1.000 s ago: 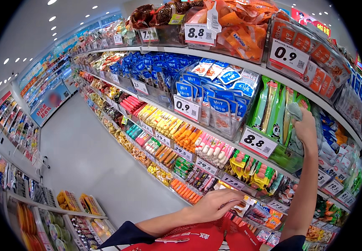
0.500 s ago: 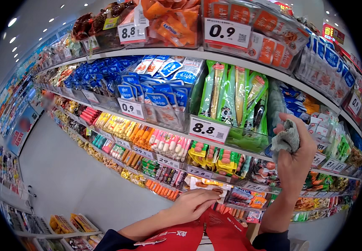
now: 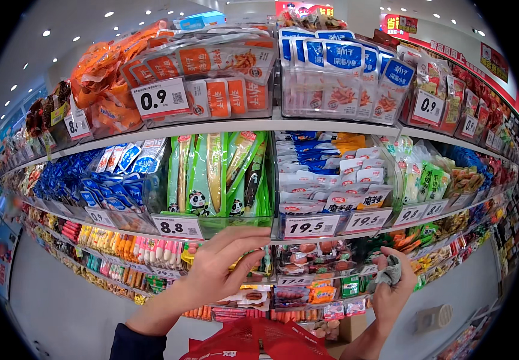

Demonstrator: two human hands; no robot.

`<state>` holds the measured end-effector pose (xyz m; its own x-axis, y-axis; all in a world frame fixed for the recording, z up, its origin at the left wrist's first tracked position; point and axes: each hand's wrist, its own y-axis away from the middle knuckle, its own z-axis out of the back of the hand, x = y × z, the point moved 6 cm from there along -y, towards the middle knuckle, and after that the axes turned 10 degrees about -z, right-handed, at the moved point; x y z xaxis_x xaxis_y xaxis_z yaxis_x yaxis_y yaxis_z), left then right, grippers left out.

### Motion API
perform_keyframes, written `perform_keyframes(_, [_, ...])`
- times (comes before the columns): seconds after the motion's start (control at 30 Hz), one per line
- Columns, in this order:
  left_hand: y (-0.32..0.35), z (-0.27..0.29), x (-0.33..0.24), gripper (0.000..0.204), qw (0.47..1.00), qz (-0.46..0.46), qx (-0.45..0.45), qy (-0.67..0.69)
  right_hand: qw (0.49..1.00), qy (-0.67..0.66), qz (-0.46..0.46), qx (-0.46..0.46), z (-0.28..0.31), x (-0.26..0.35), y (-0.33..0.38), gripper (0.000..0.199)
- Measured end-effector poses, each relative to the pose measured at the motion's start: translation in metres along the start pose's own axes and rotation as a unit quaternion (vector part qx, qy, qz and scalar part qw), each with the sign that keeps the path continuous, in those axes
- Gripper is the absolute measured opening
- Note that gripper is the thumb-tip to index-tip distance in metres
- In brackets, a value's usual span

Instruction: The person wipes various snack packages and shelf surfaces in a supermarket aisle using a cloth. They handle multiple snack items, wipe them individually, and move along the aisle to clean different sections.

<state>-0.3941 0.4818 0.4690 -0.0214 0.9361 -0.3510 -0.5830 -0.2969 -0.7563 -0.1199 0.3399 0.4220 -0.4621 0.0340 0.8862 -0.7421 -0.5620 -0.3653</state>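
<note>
1. Here, my left hand point(image 3: 220, 270) is raised to the front edge of the shelf point(image 3: 331, 129) unit, fingers loosely spread and curved, thumb up near the clear lip below the green packs point(image 3: 217, 174).
2. Its fingertips lie just beside a yellow pack point(image 3: 248, 264) on the row under that lip; I cannot tell whether they grip it or only touch it.
3. My right hand point(image 3: 391, 294) is lower and well apart to the right, closed around a crumpled grey cloth point(image 3: 389, 273) pinched between thumb and fingers.
4. The cloth sits in front of the lower shelf rows, near small green packets point(image 3: 349, 287).
5. White price tags point(image 3: 178, 227) run along the shelf edge above my left hand.
6. A red bag point(image 3: 253, 342) shows at the bottom, between my forearms.
7. Blue packs point(image 3: 115, 180) fill the shelf left of the green ones.
</note>
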Motion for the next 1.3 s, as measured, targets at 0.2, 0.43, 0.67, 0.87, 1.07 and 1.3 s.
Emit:
perform_keyframes(0.2, [-0.092, -0.043, 0.004, 0.034, 0.989, -0.106, 0.047, -0.093, 1.000, -0.008, -0.003, 0.011, 0.011, -0.032, -0.009, 0.021])
perform_keyframes(0.43, [-0.129, -0.082, 0.038, 0.011, 0.985, -0.063, 0.120, -0.106, 0.998, -0.032, -0.057, 0.013, 0.017, -0.059, -0.009, 0.028])
perform_keyframes(0.67, [-0.126, -0.097, 0.035, 0.014, 0.976, -0.046, 0.193, -0.092, 0.997, -0.040, -0.053, 0.035, 0.018, -0.069, -0.016, 0.043])
perform_keyframes(0.87, [-0.140, -0.090, 0.033, 0.038, 0.980, 0.041, 0.172, -0.097, 0.996, -0.029, -0.061, 0.051, 0.016, -0.072, -0.018, 0.041])
perform_keyframes(1.07, [-0.174, -0.115, 0.049, 0.085, 0.974, 0.056, 0.218, -0.029, 0.997, -0.027, -0.048, 0.050, 0.015, -0.069, -0.019, 0.038])
perform_keyframes(1.3, [-0.195, -0.148, 0.073, 0.104, 0.954, 0.042, 0.287, -0.081, 0.997, -0.002, -0.051, 0.052, 0.016, -0.072, -0.015, 0.039])
